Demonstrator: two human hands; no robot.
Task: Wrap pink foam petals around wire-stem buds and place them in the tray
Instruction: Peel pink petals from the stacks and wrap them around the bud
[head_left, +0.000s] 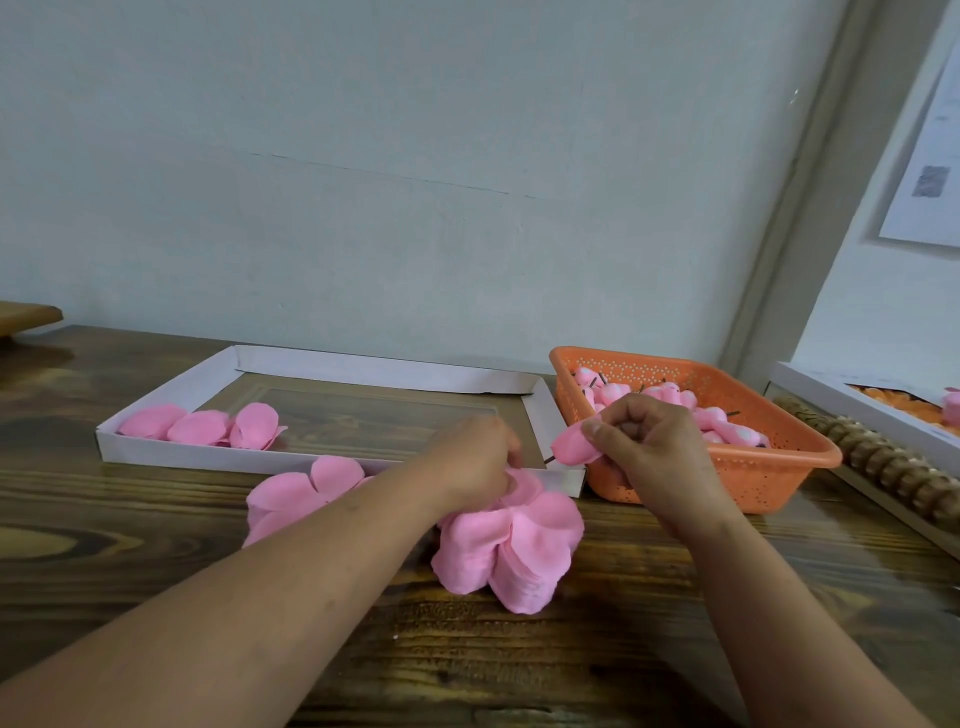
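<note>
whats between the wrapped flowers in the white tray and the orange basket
In the head view, only bare tray floor lies between the wrapped flowers and the tray's right wall, then the orange basket.

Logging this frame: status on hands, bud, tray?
Right hand pinching bud. Left hand on petal stack. Tray holds three finished. Path clear.

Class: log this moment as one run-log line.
right hand: holds bud | left hand: on petal stack | tray: three flowers

Left hand (470, 457) down on a stack of pink petals (511, 545) on the wooden surface (623, 649). Right hand (652, 449) pinching a pink bud (571, 448) over the orange basket (753, 467). 3 wrapped flowers (200, 427) inside the white tray (208, 460).
</note>
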